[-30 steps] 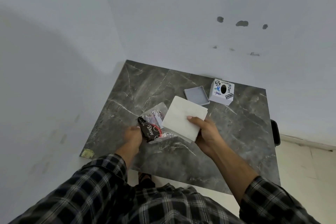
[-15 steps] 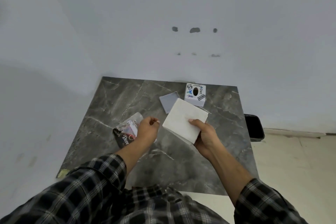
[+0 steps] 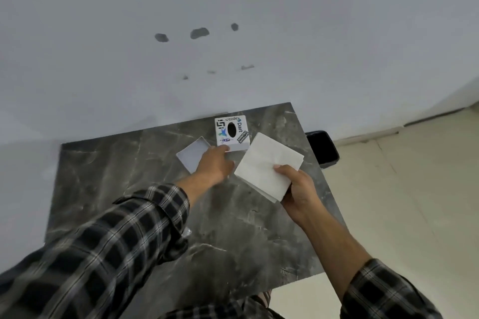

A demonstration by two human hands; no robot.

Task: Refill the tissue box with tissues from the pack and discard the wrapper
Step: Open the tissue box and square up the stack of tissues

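**Loose stack, one-handed box: slips likely**

From the head view, risks first. Held by one corner only, between thumb and fingers of the right hand (image 3: pixel 298 189), the tissues (image 3: pixel 267 166) fan out unsupported toward the box (image 3: pixel 231 132). Likely to sag, shear apart or shed top sheets if tilted or swung quickly. Could also crumple if pushed at the box's oval hole rather than loaded through an open side. Light and small by the look of it, so apt to skid toward the wall or tip if nudged by the left hand (image 3: pixel 215 163) instead of properly lifted. Worth watching the far edge of the tabletop (image 3: pixel 129 176) just behind the box. Shallow grey tray (image 3: pixel 193 154), just left of the box and partly under the left hand, liable to be knocked aside by the wrist. Wrapper not found in this view, so easy to forget; black bin (image 3: pixel 322 149) on the floor, right of the box, beyond the tabletop edge.

Positions next. Left hand reaching out to the box, fingertips touching its near lower edge; whether gripping or merely resting, cannot tell. Right hand clenched on the near corner of the tissues, right of the box and nearer the body. Far corner of the tissues just beside the box's right side, apparently not touching.
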